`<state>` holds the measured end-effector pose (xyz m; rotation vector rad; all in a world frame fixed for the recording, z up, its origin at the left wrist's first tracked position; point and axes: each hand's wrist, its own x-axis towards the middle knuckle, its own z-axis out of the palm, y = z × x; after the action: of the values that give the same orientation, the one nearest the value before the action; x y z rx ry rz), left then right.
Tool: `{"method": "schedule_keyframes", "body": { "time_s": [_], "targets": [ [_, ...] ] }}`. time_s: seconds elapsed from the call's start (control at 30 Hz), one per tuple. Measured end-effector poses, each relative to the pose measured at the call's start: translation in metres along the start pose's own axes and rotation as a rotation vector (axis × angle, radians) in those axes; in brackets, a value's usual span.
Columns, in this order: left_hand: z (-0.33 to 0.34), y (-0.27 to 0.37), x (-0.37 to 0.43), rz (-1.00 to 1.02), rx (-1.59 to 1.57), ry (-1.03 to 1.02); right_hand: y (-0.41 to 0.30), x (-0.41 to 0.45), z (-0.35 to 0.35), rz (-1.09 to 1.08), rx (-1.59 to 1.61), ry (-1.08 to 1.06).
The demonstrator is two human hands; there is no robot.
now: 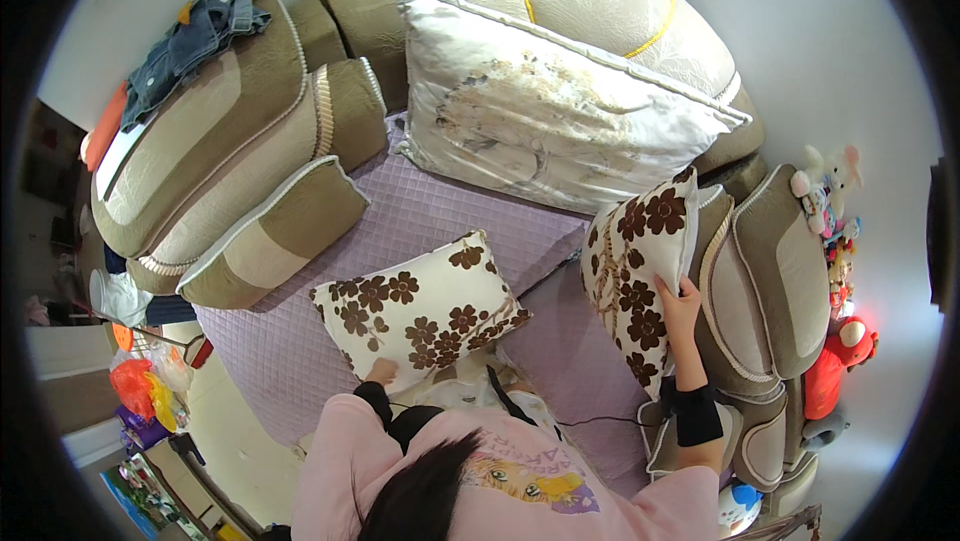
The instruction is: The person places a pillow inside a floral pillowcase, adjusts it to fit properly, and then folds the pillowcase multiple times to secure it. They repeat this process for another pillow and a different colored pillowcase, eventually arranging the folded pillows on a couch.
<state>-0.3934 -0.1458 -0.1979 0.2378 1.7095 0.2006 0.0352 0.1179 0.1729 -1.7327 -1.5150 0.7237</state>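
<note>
My right hand (681, 305) grips the edge of a white cushion with brown flowers (636, 271), which stands tilted against the sofa's right-hand back cushions (739, 308). A second cushion of the same pattern (427, 308) lies on the lilac quilted sofa cover (300, 350). My left hand (382, 372) is at its lower left edge; the fingers are partly hidden, so its hold cannot be told. Behind them, a large white pillow with a faded tree print (540, 113) leans on the sofa back.
Left, a small bolster (274, 241) rests before the sofa's back cushions, with denim clothing (184, 53) draped above. Plush toys (825, 188) line the right sofa top, a red one (832, 368) among them. A dark cable (600, 419) crosses the cover. Plastic bags (135, 387) are at lower left.
</note>
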Motion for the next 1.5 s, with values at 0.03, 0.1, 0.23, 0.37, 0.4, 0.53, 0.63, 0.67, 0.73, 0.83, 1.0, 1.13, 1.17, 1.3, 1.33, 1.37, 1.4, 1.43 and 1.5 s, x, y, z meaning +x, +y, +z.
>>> {"method": "schedule_keyframes", "body": {
  "time_s": [0.03,0.1,0.23,0.37,0.4,0.53,0.63,0.67,0.73,0.83,1.0,1.13,1.17,1.3,1.33,1.37,1.4,1.43,1.5],
  "targets": [
    [0.004,0.024,-0.014,0.073,0.05,-0.016,-0.01,-0.005,-0.002,-0.009,0.02,0.01],
    [-0.002,0.051,-0.025,0.148,0.139,-0.066,-0.032,-0.012,-0.004,-0.031,0.067,0.006],
    [-0.025,0.057,-0.01,0.257,0.347,-0.002,-0.067,-0.02,0.004,-0.029,0.234,0.022],
    [-0.081,0.031,0.026,0.338,0.354,0.139,-0.089,-0.021,0.045,0.159,0.552,0.036],
    [-0.07,0.055,0.02,0.509,0.633,0.209,-0.061,-0.017,0.059,0.165,0.547,0.027],
    [-0.07,0.084,-0.015,0.539,0.392,0.498,0.044,-0.033,0.152,0.314,0.232,-0.274],
    [-0.078,0.092,-0.029,0.698,0.189,0.642,0.078,-0.102,0.226,0.316,0.169,-0.519],
    [-0.047,0.128,-0.049,0.556,0.268,0.505,0.106,-0.125,0.228,0.229,0.005,-0.582],
    [-0.007,0.185,-0.091,0.46,0.479,0.367,0.198,-0.189,0.244,0.044,0.097,-0.637],
    [-0.013,0.197,-0.075,0.629,0.694,0.449,0.192,-0.216,0.199,0.181,0.02,-0.722],
    [0.09,0.237,-0.119,0.763,0.888,0.344,0.249,-0.289,0.121,0.777,0.304,-0.02],
    [0.193,0.22,-0.14,1.154,1.071,0.202,0.295,-0.356,0.062,0.806,0.662,0.287],
    [0.232,0.219,-0.173,0.831,1.098,-0.062,0.309,-0.379,0.048,0.872,0.646,0.355],
    [0.3,0.18,-0.139,1.217,1.312,-0.297,0.329,-0.428,0.014,0.991,0.581,0.459],
    [0.324,0.172,-0.148,1.175,1.374,-0.432,0.335,-0.442,0.006,0.987,0.587,0.496],
    [0.347,0.165,-0.158,1.201,1.39,-0.452,0.341,-0.455,-0.002,1.007,0.658,0.593],
    [0.362,0.158,-0.161,1.218,1.404,-0.515,0.344,-0.466,-0.005,1.029,0.738,0.675],
    [0.371,0.15,-0.157,1.226,1.421,-0.574,0.344,-0.474,-0.009,1.031,0.755,0.69],
    [0.389,0.143,-0.14,1.212,1.492,-0.626,0.347,-0.482,-0.021,1.041,0.806,0.737]
  ]
}}
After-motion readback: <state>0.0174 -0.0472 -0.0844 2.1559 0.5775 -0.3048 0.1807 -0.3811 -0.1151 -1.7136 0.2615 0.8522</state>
